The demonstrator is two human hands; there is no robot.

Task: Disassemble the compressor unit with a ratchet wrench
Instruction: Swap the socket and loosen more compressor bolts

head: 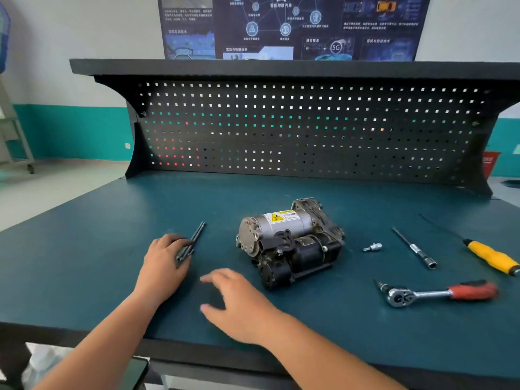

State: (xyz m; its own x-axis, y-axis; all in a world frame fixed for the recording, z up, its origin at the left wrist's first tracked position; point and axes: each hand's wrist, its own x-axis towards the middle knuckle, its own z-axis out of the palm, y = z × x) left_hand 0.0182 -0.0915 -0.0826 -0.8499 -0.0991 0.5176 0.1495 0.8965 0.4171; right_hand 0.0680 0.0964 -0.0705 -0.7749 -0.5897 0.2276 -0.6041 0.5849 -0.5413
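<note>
The compressor unit, silver and black with a yellow warning label, lies on the green bench top. Left of it, my left hand rests on the near ends of several long dark bolts, fingers bent over them. My right hand hovers open above the bench, just in front and to the left of the compressor, holding nothing. The ratchet wrench with a red handle lies at the front right, untouched.
An extension bar with socket and a small socket bit lie right of the compressor. A yellow-handled screwdriver sits at the far right. A black pegboard stands behind the bench.
</note>
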